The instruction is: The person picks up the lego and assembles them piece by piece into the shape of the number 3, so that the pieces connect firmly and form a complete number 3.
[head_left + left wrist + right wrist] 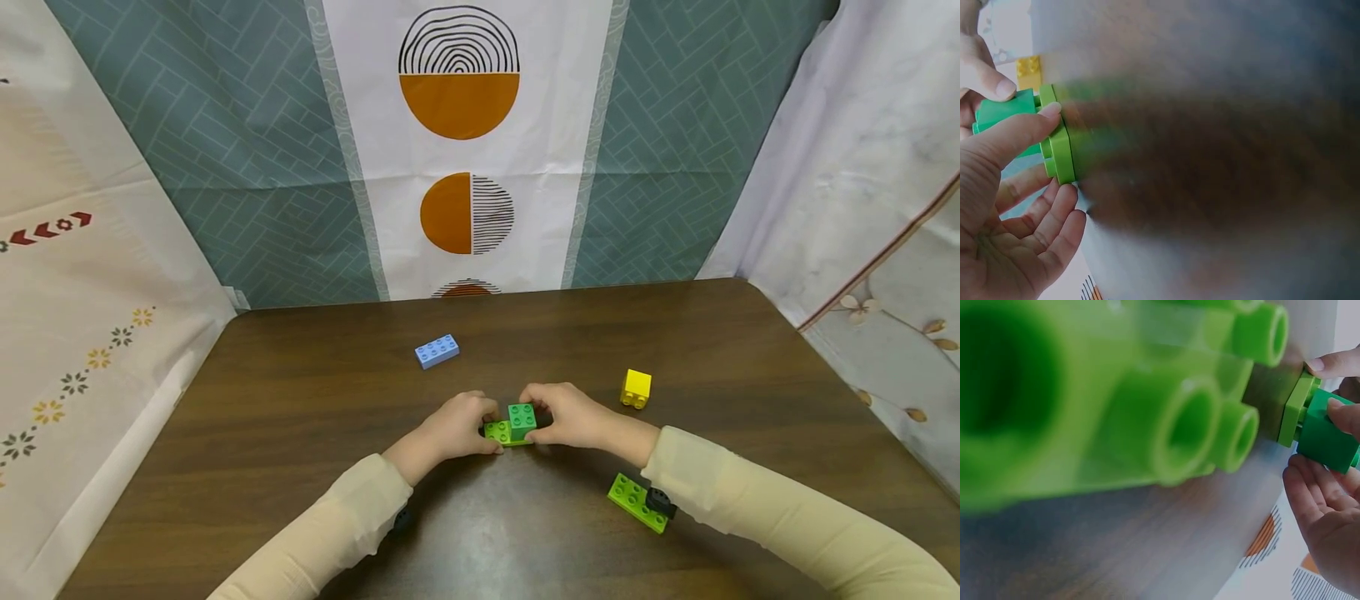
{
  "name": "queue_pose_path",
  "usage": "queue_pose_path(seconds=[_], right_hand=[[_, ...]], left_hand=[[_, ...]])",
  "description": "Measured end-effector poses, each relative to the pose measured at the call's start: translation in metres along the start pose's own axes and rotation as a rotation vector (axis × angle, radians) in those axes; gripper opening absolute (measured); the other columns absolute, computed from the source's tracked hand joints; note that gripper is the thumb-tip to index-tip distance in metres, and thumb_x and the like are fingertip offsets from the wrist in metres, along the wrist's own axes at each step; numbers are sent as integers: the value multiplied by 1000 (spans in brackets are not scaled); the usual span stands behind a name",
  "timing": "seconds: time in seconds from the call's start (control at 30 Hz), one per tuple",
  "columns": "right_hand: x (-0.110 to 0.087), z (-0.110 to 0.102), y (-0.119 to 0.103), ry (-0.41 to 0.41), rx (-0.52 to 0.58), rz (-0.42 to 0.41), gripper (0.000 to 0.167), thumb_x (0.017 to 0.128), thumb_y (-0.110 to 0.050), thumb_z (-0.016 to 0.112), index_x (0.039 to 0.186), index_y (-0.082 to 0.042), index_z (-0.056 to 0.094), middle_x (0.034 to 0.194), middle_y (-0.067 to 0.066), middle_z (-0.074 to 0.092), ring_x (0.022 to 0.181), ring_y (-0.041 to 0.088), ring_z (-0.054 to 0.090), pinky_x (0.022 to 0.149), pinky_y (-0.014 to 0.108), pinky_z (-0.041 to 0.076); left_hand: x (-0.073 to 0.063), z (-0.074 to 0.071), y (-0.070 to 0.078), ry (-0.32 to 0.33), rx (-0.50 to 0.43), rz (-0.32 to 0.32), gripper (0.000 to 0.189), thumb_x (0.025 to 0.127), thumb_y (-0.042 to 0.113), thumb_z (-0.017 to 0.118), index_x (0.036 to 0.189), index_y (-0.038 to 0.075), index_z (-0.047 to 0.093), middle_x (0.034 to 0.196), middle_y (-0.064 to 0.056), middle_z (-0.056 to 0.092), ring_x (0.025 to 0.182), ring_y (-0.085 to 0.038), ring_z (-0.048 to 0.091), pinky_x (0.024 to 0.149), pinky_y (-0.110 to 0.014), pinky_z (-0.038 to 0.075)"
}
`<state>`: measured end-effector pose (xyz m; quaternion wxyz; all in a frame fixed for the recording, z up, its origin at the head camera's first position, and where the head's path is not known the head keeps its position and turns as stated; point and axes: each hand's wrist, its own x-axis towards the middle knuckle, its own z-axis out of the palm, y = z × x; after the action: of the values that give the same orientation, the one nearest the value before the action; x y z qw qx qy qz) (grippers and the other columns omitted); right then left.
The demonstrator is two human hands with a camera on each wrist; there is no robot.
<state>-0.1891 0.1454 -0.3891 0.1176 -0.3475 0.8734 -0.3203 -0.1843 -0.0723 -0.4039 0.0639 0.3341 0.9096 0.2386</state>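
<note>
At the middle of the table, a lime-green flat studded toy brick [497,432] lies beneath a green block [522,422] on its right part. My left hand [457,425] pinches the left end of the lime brick; in the left wrist view the thumb lies on its edge, with fingers on the far side. My right hand [573,417] grips the green block [1329,431] between thumb and fingers. The right wrist view shows the block on the lime brick's studs, tilted slightly, with a narrow gap along the joint.
A blue studded brick [437,351] lies farther back, left of the hands. A yellow block [636,388] lies on its side beyond the right forearm. Another lime-green flat brick [628,493] is partly under the right wrist camera. Patterned cloths hang around the brown table [300,400].
</note>
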Motion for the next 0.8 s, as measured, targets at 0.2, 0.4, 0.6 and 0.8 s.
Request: queue_pose_path(seconds=[0.2, 0.4, 0.6, 0.8], right_hand=[[2, 0, -1, -1, -28, -7, 29, 77, -13, 78, 101, -8, 62, 91, 0, 66, 79, 14, 61, 75, 29, 53], [3, -2, -4, -10, -26, 27, 29, 76, -13, 79, 100, -6, 64, 90, 2, 67, 78, 14, 63, 73, 27, 54], [3, -1, -5, 2, -27, 34, 30, 74, -13, 81, 98, -5, 65, 86, 1, 67, 75, 13, 61, 70, 24, 52], [3, 1, -6, 22, -6, 64, 30, 74, -14, 82, 98, -5, 66, 86, 0, 66, 74, 12, 58, 70, 23, 51]], left_hand=[[-5, -2, -2, 2, -7, 4, 27, 70, 18, 83, 88, 4, 67, 81, -5, 58, 72, -11, 47, 63, -23, 43], [-7, -2, -5, 24, -31, 5, 26, 70, 15, 83, 88, 2, 68, 82, -8, 60, 75, -16, 56, 66, -25, 48], [-6, -1, -7, 21, -60, -2, 26, 70, 15, 83, 85, 1, 67, 81, -8, 60, 75, -18, 56, 66, -23, 47], [-7, -2, -9, 24, -100, -16, 26, 70, 15, 84, 84, 2, 67, 79, -5, 58, 73, -15, 55, 65, -21, 46]])
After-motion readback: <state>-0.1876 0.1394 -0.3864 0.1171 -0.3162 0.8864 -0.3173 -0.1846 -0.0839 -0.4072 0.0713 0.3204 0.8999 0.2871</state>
